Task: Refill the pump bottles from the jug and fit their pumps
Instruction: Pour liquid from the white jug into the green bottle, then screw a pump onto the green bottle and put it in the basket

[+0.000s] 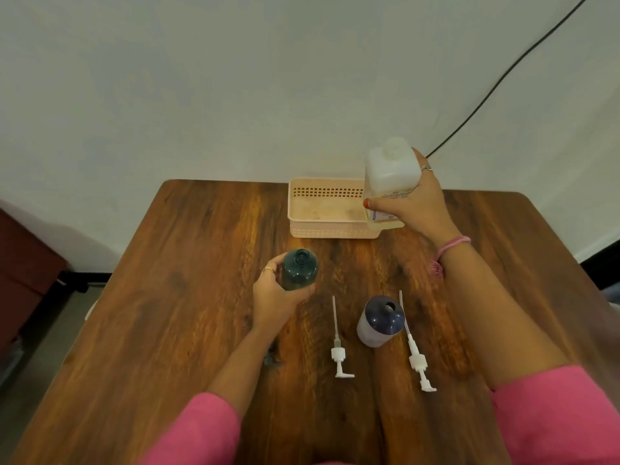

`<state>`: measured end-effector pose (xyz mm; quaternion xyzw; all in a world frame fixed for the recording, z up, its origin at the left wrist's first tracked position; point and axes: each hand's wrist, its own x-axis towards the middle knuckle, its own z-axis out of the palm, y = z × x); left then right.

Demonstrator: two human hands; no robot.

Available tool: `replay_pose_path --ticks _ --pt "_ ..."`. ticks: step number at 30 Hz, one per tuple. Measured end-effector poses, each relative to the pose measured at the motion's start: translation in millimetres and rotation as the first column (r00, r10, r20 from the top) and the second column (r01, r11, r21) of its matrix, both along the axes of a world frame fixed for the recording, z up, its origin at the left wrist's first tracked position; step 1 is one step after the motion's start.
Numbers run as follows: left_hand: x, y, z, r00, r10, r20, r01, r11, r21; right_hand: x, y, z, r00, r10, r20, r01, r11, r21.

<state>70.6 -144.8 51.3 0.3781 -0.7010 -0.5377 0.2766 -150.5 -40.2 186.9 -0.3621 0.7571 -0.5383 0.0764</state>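
Two open bottles, two loose pumps: left hand (275, 297) grips the teal bottle (299, 269), right hand (414, 199) the jug (391, 176).

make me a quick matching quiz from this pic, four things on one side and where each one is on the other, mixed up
Things:
1. jug
2. teal bottle
3. dark blue bottle
4. basket

Places:
a. at the table's far edge
b. held by the left hand
c. standing between the two pumps
d. held up by the right hand

Pairs: 1-d, 2-b, 3-c, 4-a
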Motion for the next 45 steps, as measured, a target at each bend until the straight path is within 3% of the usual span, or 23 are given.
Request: replay_pose_path --ticks 10,28,35,41,45 --pt "9 16 -39 0.989 -0.034 0.146 0.028 0.999 0.042 18 8 -22 1.000 0.015 0.025 -0.015 0.999 0.028" --pt "23 23 -60 0.979 -0.065 0.191 0.057 0.997 0.045 23 25 -58 0.998 0.005 0.060 -0.009 0.999 0.053" --pt "27 24 -39 0.999 -0.053 0.013 0.054 0.987 -0.148 23 37 -69 0.996 -0.007 0.090 0.006 1.000 0.011" --pt "7 41 -14 0.997 -0.071 -0.036 0.054 0.939 -0.339 17 58 -80 0.995 -0.021 0.100 0.020 1.000 0.005" --pt "-7 60 -8 0.992 -0.099 -0.073 0.066 0.926 -0.372 9 83 -86 0.993 -0.035 0.111 0.033 0.999 0.013"
